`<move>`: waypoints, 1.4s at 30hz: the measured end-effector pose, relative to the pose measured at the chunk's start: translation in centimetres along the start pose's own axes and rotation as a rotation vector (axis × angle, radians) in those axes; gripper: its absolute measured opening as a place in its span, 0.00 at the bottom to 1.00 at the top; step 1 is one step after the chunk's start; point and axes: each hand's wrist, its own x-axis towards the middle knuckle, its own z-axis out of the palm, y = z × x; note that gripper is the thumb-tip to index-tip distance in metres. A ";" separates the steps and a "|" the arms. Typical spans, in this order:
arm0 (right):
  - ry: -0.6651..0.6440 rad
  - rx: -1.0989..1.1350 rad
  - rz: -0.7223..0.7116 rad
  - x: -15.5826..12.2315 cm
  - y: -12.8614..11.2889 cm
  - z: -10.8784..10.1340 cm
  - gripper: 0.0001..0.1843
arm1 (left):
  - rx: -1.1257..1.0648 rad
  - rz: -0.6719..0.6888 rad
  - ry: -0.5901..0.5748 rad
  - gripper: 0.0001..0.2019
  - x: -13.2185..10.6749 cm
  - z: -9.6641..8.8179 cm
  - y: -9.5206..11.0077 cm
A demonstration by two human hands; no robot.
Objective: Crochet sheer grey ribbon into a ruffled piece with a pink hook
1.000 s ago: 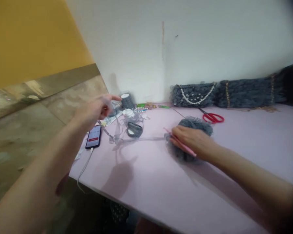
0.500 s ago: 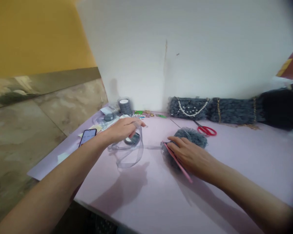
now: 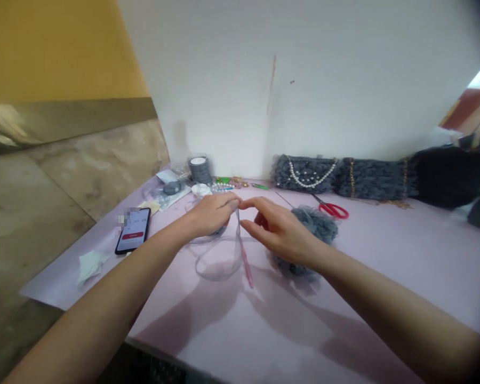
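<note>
Sheer ribbon (image 3: pixel 237 234), apparently, in left hand (image 3: pixel 212 215)

The light reaches me even and fairly bright, with soft shadows (image 3: pixel 196 320) falling toward me across the lilac tabletop (image 3: pixel 416 266). The frame darkens in the right corners and bends at the edges.

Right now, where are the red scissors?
In the head view, the red-handled scissors lie right of centre on the lilac table, just behind the grey fluffy ball, below a grey bag.
</note>
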 end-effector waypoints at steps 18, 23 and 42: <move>-0.133 0.830 0.186 3.6 -0.4 0.5 0.14 | -0.112 -0.118 0.306 0.21 -0.7 -2.2 -3.4; -0.141 0.745 0.167 3.2 -0.2 -1.0 0.13 | -0.225 -0.132 0.295 0.21 -1.4 -3.3 -4.9; -0.301 0.662 0.169 3.5 -2.2 -2.6 0.15 | -0.746 -0.098 -0.011 0.22 -3.9 -2.1 1.2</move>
